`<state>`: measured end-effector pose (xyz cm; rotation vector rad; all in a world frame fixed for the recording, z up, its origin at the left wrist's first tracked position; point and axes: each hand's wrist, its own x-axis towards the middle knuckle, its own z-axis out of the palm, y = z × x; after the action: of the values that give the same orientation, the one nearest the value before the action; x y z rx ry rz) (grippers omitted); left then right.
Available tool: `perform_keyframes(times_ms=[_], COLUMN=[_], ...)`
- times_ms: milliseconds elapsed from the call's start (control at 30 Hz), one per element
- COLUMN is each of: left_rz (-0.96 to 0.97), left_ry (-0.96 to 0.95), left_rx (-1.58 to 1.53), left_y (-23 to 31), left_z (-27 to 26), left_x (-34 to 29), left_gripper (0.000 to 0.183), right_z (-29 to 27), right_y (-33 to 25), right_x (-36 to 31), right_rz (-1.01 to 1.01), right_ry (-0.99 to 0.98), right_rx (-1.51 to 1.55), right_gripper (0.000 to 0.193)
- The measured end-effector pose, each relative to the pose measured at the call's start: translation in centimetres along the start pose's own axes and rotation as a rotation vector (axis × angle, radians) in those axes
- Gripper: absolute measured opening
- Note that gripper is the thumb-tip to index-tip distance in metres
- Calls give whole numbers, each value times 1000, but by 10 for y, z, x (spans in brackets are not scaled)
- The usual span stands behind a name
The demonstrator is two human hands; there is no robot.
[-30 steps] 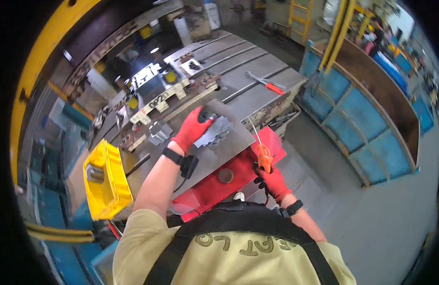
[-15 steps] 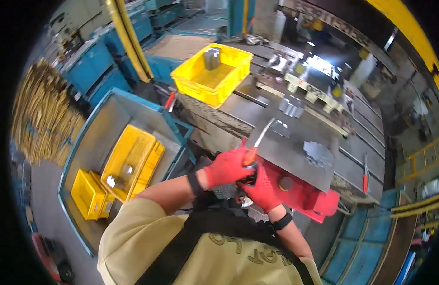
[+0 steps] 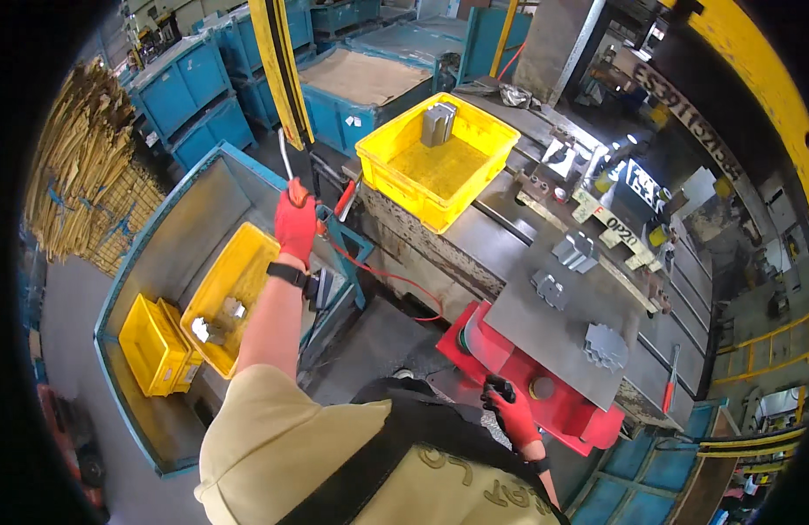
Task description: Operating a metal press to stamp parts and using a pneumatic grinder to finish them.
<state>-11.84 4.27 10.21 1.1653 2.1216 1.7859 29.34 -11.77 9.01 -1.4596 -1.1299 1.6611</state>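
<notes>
My left hand (image 3: 297, 229), in a red glove, is raised at the left beside the table corner. It is closed around the handle of an orange-handled tool (image 3: 286, 157) with a slim pale shaft pointing up. My right hand (image 3: 512, 416), also red-gloved, hangs low at the near edge of a red metal stand (image 3: 553, 411). Its fingers curl around something dark that I cannot make out. Beyond the stand, a grey metal plate (image 3: 544, 337) carries toothed grey metal pieces: one (image 3: 605, 346) at the right, another (image 3: 549, 290) farther left and a taller stack (image 3: 577, 252) behind.
A yellow crate (image 3: 404, 197) with a grey metal block (image 3: 438, 124) stands on the table's left end. Below left is a blue-framed bin (image 3: 142, 262) holding yellow crates (image 3: 207, 302). A red hose (image 3: 404, 278) loops beside the table. A red-handled tool (image 3: 669, 394) lies at right.
My hands, close together before, have parted. The left has swung left and up with the orange-handled tool; the right has moved down and slightly right. The view has shifted too.
</notes>
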Motion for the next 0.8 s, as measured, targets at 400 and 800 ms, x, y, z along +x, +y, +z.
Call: perform_keyframes(times_ms=[400,800], left_rz=[78,239], left_ry=[-62,-21], left_rx=[59,58], left_y=[-68,-88], left_z=[64,27], left_x=[92,68], left_gripper=[43,33], right_z=[-3,5], right_y=[-27,-58], right_x=[-4,-10], right_rz=[97,87], right_ry=[90,463], right_rx=[-200,-462], right_gripper=[20,33])
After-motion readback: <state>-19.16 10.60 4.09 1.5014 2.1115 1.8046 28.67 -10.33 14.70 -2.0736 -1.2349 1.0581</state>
